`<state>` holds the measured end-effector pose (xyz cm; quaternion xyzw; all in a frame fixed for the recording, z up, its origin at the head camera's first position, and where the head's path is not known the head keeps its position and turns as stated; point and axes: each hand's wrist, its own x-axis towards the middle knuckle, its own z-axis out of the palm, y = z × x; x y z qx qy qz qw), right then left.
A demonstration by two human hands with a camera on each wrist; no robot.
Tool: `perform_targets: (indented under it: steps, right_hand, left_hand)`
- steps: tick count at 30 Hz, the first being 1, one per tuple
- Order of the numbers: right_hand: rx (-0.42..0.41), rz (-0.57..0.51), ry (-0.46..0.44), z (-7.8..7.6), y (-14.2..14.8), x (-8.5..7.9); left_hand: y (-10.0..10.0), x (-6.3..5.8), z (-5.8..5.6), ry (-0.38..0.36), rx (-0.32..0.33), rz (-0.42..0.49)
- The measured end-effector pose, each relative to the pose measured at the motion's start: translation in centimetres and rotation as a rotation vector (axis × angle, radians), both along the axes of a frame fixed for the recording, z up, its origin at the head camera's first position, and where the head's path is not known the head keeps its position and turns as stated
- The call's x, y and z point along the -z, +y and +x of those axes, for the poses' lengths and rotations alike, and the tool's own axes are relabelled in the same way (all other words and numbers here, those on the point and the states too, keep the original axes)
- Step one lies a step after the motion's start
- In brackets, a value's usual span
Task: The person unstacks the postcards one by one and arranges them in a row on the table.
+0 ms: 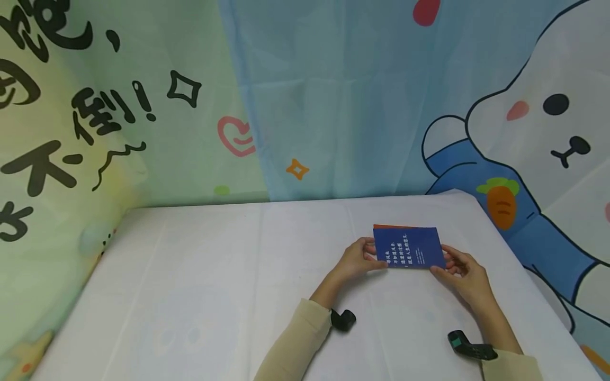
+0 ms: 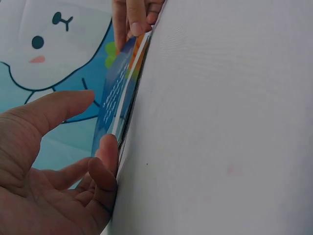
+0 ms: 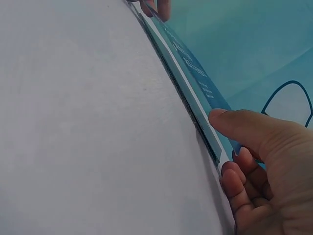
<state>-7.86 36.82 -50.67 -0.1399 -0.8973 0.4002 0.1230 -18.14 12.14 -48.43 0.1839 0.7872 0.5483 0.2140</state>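
Note:
A dark blue card [image 1: 410, 247] with white printed characters lies over other thin flat pieces on the white table. An orange strip [image 1: 393, 226] peeks out behind its far edge. My right hand [image 1: 467, 275] pinches the card's near right corner, thumb on top and fingers below. In the right wrist view the card [image 3: 193, 66] tilts up from the flat pieces [image 3: 178, 81] under it. At the left end, my left hand [image 1: 359, 258] touches the edge with its fingertips [image 2: 108, 147]. A gap shows between the left thumb and the card [image 2: 113, 98].
A white cloth [image 1: 205, 275] covers the table, whose far edge meets a printed backdrop [image 1: 333, 106]. To the right, the backdrop with a cartoon animal [image 1: 557, 132] stands close to the table edge. Each wrist wears a small black camera [image 1: 343, 320].

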Motion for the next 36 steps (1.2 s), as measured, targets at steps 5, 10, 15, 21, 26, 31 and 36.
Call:
perform_targets:
  steps: [5,10,15,21,26,31,36]
  right_hand:
    - [0.003,0.003,-0.011,0.6,0.0,0.0]
    - [0.002,0.015,-0.005,1.2,0.2,-0.1]
    - [-0.009,0.013,-0.012,1.8,0.4,0.0]
    - [-0.013,0.004,-0.042,2.4,0.4,0.1]
    - [-0.015,-0.002,-0.052,2.9,0.3,0.1]
    - [-0.017,0.007,-0.096,3.4,0.4,-0.1]
    - [-0.020,0.006,-0.125,3.9,0.5,-0.3]
  left_hand:
    - [0.1,0.0,0.4,-0.014,0.011,-0.002]
    - [0.0,-0.1,0.7,-0.002,0.042,-0.004]
    - [0.0,-0.1,1.3,0.023,0.070,-0.012]
    - [-0.1,0.2,1.9,0.015,0.075,-0.027]
    - [-0.5,0.0,2.4,0.011,0.106,-0.040]
    - [-0.7,-0.1,2.9,-0.002,0.130,-0.038]
    - [-0.7,-0.1,3.5,-0.005,0.143,-0.046]
